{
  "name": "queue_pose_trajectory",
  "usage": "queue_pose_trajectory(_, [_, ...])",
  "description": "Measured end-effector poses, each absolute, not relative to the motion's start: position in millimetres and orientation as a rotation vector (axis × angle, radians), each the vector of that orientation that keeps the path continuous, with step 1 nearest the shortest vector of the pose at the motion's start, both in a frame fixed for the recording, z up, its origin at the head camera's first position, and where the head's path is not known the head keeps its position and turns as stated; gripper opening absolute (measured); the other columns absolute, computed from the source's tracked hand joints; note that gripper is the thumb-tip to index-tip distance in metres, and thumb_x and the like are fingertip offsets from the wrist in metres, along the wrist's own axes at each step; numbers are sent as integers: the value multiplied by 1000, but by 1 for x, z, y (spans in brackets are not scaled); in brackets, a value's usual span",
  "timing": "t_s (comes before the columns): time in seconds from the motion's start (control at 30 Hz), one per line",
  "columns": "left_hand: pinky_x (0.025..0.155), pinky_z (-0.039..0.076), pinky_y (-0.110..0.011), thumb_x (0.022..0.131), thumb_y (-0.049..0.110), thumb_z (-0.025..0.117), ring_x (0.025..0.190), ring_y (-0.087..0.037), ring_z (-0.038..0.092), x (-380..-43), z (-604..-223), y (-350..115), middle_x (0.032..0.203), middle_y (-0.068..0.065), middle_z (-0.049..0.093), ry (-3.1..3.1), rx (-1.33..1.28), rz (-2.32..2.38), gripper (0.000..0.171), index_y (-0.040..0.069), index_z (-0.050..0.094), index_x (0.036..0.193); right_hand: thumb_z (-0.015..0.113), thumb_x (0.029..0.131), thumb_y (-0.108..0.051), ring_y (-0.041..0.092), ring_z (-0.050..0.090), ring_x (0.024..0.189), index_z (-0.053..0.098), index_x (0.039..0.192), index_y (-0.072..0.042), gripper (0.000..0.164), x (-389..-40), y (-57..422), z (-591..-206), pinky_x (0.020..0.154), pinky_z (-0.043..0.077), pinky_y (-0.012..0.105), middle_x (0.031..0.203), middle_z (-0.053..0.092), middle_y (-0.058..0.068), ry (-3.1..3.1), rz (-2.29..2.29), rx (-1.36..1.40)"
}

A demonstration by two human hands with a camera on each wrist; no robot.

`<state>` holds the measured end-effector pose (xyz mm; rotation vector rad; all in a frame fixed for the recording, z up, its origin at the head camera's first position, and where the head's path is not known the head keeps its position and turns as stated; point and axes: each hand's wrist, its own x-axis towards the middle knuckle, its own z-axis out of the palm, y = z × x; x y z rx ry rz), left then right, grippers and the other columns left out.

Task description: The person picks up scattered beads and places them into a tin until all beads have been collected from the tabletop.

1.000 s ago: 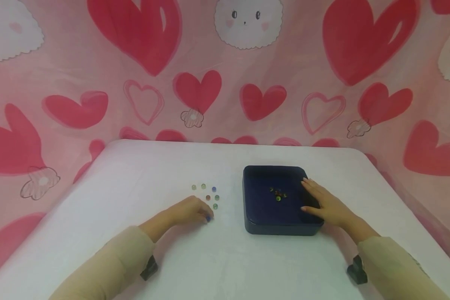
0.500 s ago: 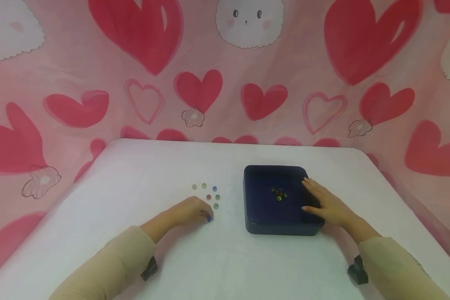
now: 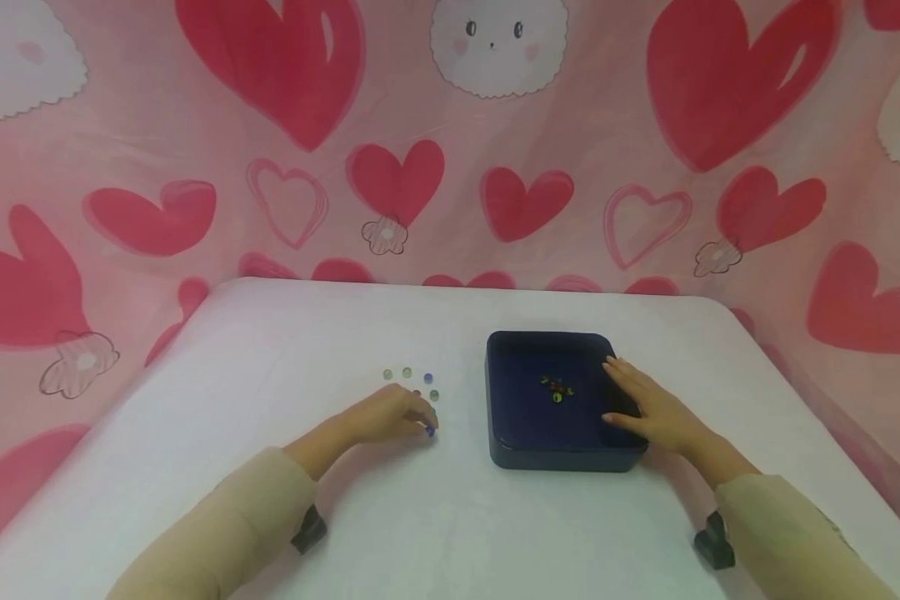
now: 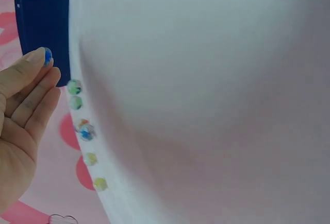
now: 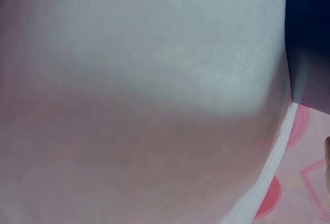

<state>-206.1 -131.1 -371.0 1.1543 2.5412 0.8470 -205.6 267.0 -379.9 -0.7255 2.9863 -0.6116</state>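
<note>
Between thumb and fingertips my left hand (image 3: 390,414) pinches a blue marble (image 4: 48,56), held just above the white table. Several loose marbles lie beyond that hand, among them a blue one (image 3: 428,378), a green one (image 3: 434,395) and a pale one (image 3: 387,374); the hand partly covers some of them in the head view. My right hand (image 3: 663,412) rests on the right rim of a dark blue square tray (image 3: 498,446), its fingers extended over the edge. Inside the tray sits a small cluster of marbles (image 3: 557,397). Only a sliver of the right hand shows in the right wrist view.
The white tabletop (image 3: 450,525) spreads around the tray and the marbles. Behind it hangs a pink cloth (image 3: 450,200) printed with red hearts. A dark device (image 3: 715,542) is worn on the right wrist, and another (image 3: 309,530) on the left.
My left hand has shifted a little to the right and away from me, with the blue marble lifted in its fingertips. The right hand and the tray have stayed put.
</note>
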Motion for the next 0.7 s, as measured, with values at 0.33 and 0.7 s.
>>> queue_pose_trajectory(0.33, [77,42,-16,78,11,64,87,-2,57,-213,-362,-108,90,6,64,2490,1243,950,19,6,65,96,58,79,-40,35,11,126,21,136,-5,76,-206,268,-382,93,13,59,141,15,16,2978,-613,-679])
queue_pose_trajectory(0.7, [74,44,-17,79,10,62,85,-1,57,-219,-354,-82,91,1,64,2401,1267,1117,19,3,65,96,57,79,-41,35,11,126,22,136,-6,76,-206,266,-379,93,14,59,141,15,16,2981,-610,-683])
